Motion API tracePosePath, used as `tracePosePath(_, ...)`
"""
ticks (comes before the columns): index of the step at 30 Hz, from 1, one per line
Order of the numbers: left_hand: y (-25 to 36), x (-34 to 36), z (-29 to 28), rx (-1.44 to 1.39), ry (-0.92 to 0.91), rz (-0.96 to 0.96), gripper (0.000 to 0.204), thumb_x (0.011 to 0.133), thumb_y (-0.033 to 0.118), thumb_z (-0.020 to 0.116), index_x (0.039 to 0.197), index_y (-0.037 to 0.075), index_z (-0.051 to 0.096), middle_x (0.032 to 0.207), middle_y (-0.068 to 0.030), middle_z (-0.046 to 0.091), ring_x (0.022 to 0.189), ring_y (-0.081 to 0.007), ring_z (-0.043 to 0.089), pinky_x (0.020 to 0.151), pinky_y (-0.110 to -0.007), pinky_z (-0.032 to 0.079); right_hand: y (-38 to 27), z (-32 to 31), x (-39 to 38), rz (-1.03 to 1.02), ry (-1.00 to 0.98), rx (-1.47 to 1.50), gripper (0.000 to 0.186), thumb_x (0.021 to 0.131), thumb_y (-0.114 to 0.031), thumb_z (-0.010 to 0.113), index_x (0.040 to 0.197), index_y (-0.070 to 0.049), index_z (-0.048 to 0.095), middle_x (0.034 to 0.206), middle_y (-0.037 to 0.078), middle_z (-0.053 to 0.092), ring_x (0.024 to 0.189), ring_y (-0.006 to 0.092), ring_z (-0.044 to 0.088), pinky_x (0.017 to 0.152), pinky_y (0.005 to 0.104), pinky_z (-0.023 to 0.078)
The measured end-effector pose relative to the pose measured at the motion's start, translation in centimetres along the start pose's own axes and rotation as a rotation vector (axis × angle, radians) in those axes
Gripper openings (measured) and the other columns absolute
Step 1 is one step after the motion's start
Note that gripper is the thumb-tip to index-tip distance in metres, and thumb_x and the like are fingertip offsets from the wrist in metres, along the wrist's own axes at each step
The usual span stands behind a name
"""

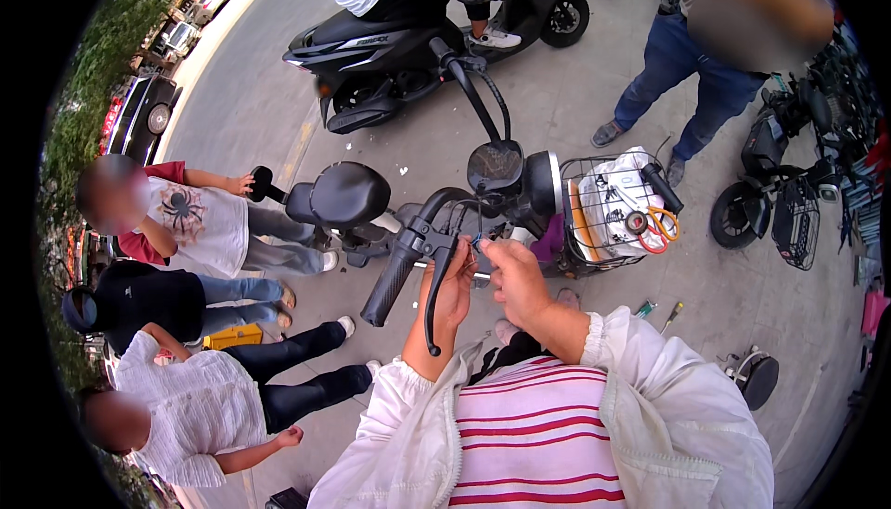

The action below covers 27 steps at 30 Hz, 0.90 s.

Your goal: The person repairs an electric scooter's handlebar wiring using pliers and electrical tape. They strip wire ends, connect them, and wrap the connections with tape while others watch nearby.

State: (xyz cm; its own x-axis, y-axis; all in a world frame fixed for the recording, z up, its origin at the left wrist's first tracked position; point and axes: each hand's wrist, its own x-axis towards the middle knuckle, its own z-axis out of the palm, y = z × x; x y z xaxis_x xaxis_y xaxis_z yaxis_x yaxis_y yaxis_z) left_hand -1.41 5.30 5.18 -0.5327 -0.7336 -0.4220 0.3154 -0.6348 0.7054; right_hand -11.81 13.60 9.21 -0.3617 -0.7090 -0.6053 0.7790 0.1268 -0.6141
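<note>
In front of me is an electric bike's handlebar, its ribbed black grip (pixel 393 277) pointing toward my lower left. Below the grip hangs a black brake lever (pixel 433 309). Just to the right of that lever, my left hand (pixel 454 292) is closed in a pinch, partly hidden behind the lever. My right hand (pixel 520 279) is closed beside it, thumb and forefinger meeting the left fingertips. Between the two hands shows a thin bluish wire-like strand (pixel 478 242), too small to make out fully. Black cables (pixel 457 219) run near the fingers.
A front wire basket (pixel 577 247) holds white bags, orange-handled scissors (pixel 661 227) and a tape roll (pixel 636 222). Beyond stands a black scooter (pixel 390 54) with a seated person. Several people stand around the bike. A screwdriver (pixel 675 314) lies on the ground at right.
</note>
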Motion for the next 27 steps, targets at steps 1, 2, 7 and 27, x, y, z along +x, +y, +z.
tracePosePath(1,0.0,-0.1,0.1,0.005,-0.007,0.013,0.012,0.093,0.014,0.063,0.102,0.005,0.065,0.09,-0.0014,0.065,0.081,-0.0106,0.06,0.074,-0.024,0.05,0.6,0.1,0.3,-0.089,-0.014,-0.035,0.017,0.089,-0.022,0.065,0.091,-0.006,0.06,0.079,-0.002,0.055,0.065,0.006,0.045,0.053,0.0224,0.034)
tracePosePath(2,-0.1,0.0,0.3,0.012,-0.018,0.021,0.012,0.094,0.014,0.063,0.101,0.005,0.065,0.09,-0.0012,0.065,0.082,-0.0106,0.06,0.074,-0.024,0.05,1.4,0.0,1.0,-0.182,-0.022,-0.067,0.017,0.089,-0.021,0.066,0.091,-0.005,0.06,0.08,-0.001,0.057,0.067,0.0062,0.047,0.056,0.0221,0.036)
tracePosePath(7,-0.4,0.2,0.2,-0.002,-0.039,0.034,0.01,0.094,0.013,0.063,0.1,0.005,0.065,0.09,-0.0025,0.065,0.083,-0.0111,0.06,0.075,-0.024,0.05,2.1,0.3,1.4,-0.262,0.015,-0.048,0.017,0.088,-0.016,0.067,0.092,-0.001,0.064,0.083,0.001,0.062,0.074,0.0065,0.052,0.067,0.0205,0.039)
tracePosePath(27,-0.5,-0.6,2.4,0.021,-0.011,0.01,0.01,0.09,0.008,0.065,0.099,0.006,0.064,0.087,-0.0031,0.065,0.08,-0.0124,0.062,0.076,-0.027,0.05,0.5,-1.7,0.4,-0.106,-0.051,-0.043,0.017,0.089,-0.018,0.063,0.092,-0.002,0.066,0.082,0.001,0.063,0.073,0.0081,0.054,0.065,0.0233,0.043)
